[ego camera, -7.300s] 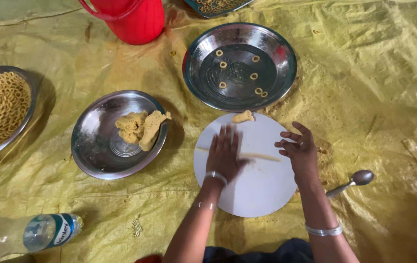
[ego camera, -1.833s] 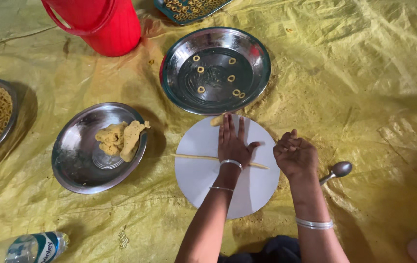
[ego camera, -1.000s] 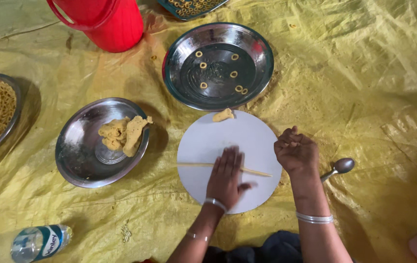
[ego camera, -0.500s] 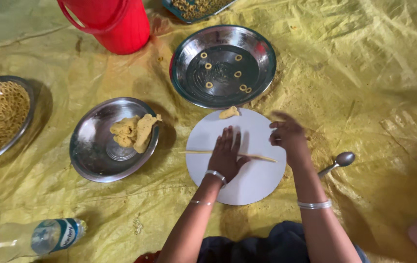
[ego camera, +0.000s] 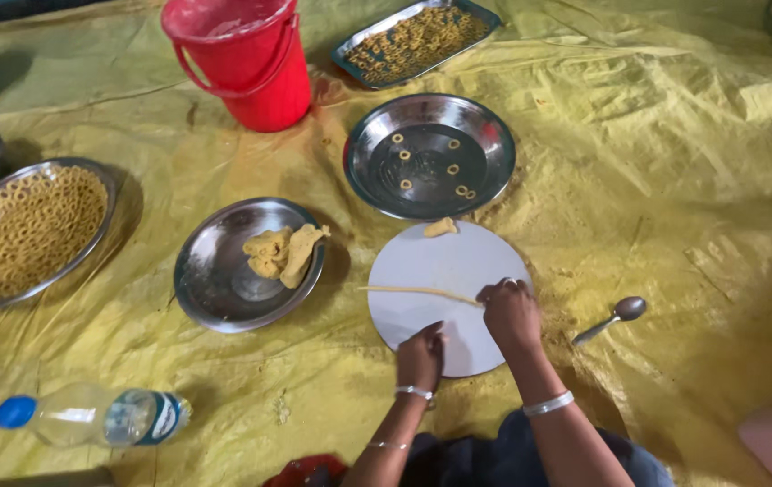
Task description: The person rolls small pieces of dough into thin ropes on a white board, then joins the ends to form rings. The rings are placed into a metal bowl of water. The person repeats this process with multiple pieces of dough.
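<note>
Two curled hands, right hand [ego camera: 510, 311] pinching thin dough rope [ego camera: 417, 291], round white board [ego camera: 431, 261].

- Dough rope [ego camera: 417, 290]: thin, pale yellow, rolled long, lying nearly level across the board's middle, its right end under the right hand's fingers [ego camera: 497, 293].
- Round white board [ego camera: 444, 266]: flat on the yellow sheet, below the steel plate.

Counts: 1 red bucket [ego camera: 242, 59], 1 white round board [ego camera: 444, 271], 1 dough rope [ego camera: 417, 291], 1 spoon [ego camera: 611, 318], 1 water bottle [ego camera: 97, 417], 6 dough rings [ego camera: 431, 167] in nearest steel plate [ego camera: 494, 153].
</note>
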